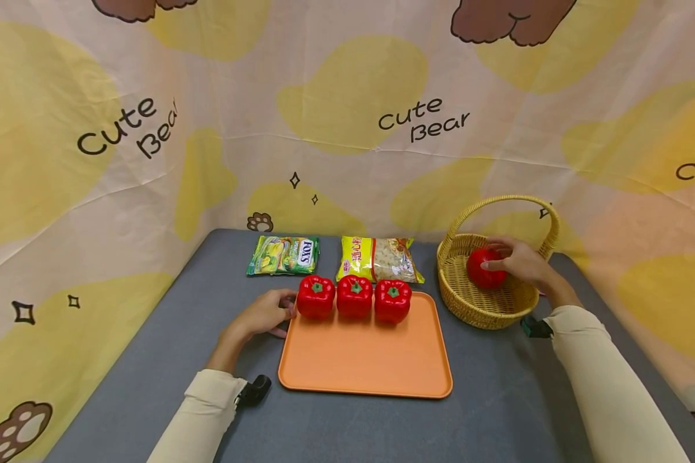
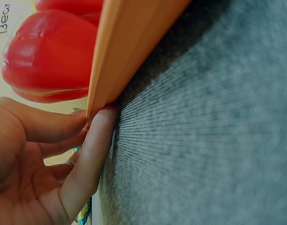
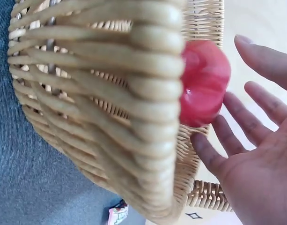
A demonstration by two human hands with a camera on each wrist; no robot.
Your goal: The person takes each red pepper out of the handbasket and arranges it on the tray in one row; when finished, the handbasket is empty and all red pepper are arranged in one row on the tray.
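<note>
At the left rim of the orange tray [image 1: 366, 361], my left hand [image 1: 263, 313] pinches the edge between thumb and fingers, as the left wrist view shows on the tray [image 2: 116, 47]. Three red bell peppers stand in a row along the tray's back: a left one [image 1: 315, 306], a middle one [image 1: 354, 307] and a right one [image 1: 392, 310]. A fourth red bell pepper [image 1: 484, 275] is in the wicker basket [image 1: 469, 311]. Over that basket, my right hand [image 1: 522, 262] has its fingers spread beside the pepper [image 3: 206, 79]; whether they touch it I cannot tell.
Behind the tray lie a green FOX'S packet [image 1: 284, 255] and a yellow packet with a clear window [image 1: 378, 259]. The basket's tall handle [image 1: 500, 199] arches over its opening. Printed cloth [image 1: 347, 83] hangs around the grey table [image 1: 168, 386]. A small pink item [image 3: 118, 214] lies near the basket.
</note>
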